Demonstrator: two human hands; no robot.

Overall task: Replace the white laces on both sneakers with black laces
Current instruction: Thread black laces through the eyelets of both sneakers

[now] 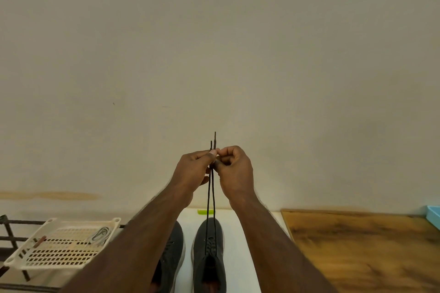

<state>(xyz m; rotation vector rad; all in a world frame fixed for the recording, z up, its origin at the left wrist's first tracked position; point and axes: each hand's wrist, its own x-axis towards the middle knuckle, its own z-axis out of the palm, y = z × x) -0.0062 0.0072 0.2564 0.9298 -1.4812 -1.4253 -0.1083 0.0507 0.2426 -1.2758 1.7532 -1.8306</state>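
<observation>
Above right sneaker (209,252) | left hand (194,171), right hand (234,169) raised (touching) | both pinch black lace (211,195)

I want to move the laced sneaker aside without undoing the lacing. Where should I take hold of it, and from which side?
Probably by the heel collar of the right sneaker, coming from the near side. The black lace runs taut from its eyelets up to the left hand and right hand, so the front is occupied, while the open heel faces the person.

Two sneakers (188,254); two hands (214,169); one black lace (210,197); one tray (59,245); perhaps one white lace (101,235).
</observation>
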